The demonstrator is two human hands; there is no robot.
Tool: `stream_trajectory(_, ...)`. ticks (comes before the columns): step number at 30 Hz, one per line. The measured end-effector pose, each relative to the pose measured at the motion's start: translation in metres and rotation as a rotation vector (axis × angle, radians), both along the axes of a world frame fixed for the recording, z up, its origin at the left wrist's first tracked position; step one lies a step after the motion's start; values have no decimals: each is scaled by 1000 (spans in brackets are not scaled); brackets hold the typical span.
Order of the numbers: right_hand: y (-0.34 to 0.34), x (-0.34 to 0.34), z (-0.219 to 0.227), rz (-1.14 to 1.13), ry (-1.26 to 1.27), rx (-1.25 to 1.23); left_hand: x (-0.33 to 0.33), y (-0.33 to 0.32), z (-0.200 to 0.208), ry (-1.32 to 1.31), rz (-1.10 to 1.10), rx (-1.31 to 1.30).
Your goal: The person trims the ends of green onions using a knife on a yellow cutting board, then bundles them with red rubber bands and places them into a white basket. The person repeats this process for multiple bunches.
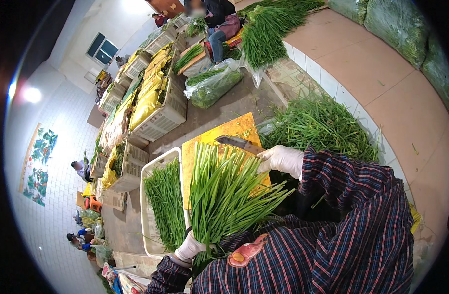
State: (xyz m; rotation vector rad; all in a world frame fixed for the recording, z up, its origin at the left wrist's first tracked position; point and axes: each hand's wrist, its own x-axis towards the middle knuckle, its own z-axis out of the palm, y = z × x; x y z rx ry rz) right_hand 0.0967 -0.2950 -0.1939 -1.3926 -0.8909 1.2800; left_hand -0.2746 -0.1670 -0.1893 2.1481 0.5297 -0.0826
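My left hand [191, 248], in a white glove, is closed round the lower part of a thick bunch of garlic chives [224, 196]. The bunch fans out upward, its paler ends over a yellow cutting board [241, 128]. In my right hand [284, 160], also gloved in white, is the wooden handle of a knife [236, 142]. Its dark blade points left across the board, just above the pale ends. Small green scraps lie on the board by the blade. To the left, a white plastic crate [148, 215] holds chives [165, 203] laid lengthwise.
Loose green leaves [322, 130] are heaped right of the board. Beyond stand a plastic bag of greens [217, 84], stacked white crates [160, 122] with yellow covers, and a seated person [219, 24] beside a large chive pile [268, 34]. A tiled ledge [376, 73] curves along the right, with bagged greens [396, 27].
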Motion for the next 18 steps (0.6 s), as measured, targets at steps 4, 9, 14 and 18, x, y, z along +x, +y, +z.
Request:
stream_trajectory(4,0,2,-5,28,-247,83,0,-1,2,-3,-14,36)
stream_trajectory(9,-15,11,13,-8,-271,178,11,-10,18,3,121,-199)
stream_trajectory(14,-24,26,34,-141,-325,226,20,-15,25,-1,220,-386)
stream_trajectory(18,-58,115,20,-444,-778,86,17,-5,18,40,137,-298)
